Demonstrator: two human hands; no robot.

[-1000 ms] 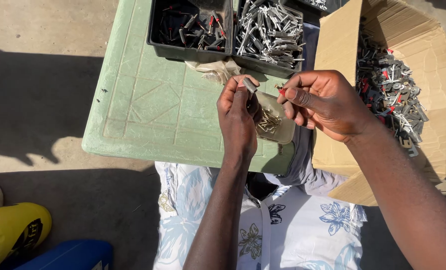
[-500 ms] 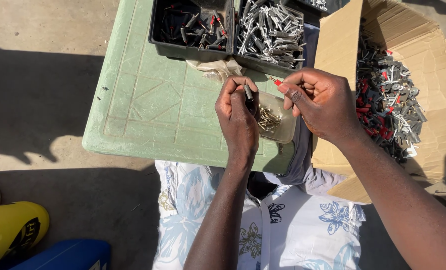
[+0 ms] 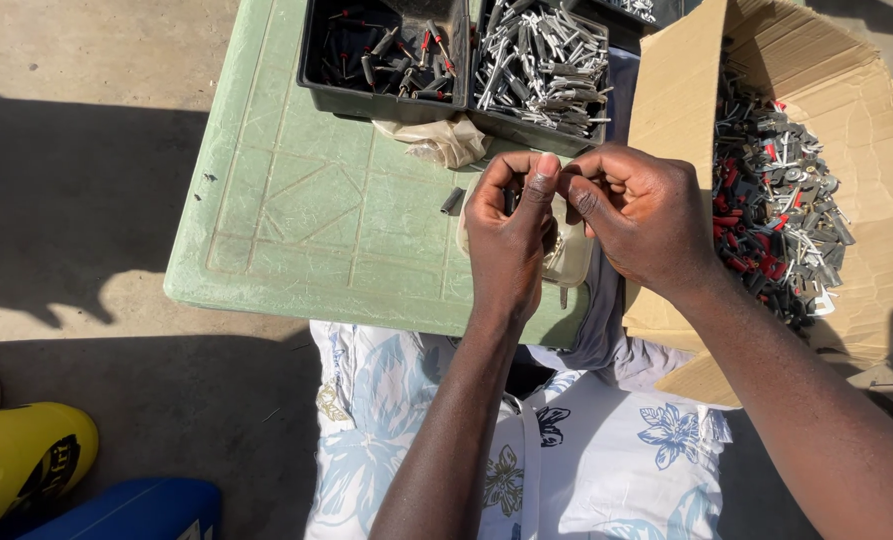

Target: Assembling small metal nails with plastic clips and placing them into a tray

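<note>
Part (image 3: 511, 200), small and dark, sits pinched in the left hand (image 3: 506, 235) above the worktop (image 3: 296, 220); right hand (image 3: 636, 215) closes its fingertips on it too; best to keep both grips firm and work over the pouch (image 3: 571, 265), so nothing drops.

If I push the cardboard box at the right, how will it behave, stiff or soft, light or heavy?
The cardboard box would probably feel heavy, since a deep heap of small metal and plastic parts fills it. Its walls look soft: the flaps bow outward and the edge is creased, so a push may bend the wall first. It seems to overhang the green table, so it could tip.
</note>
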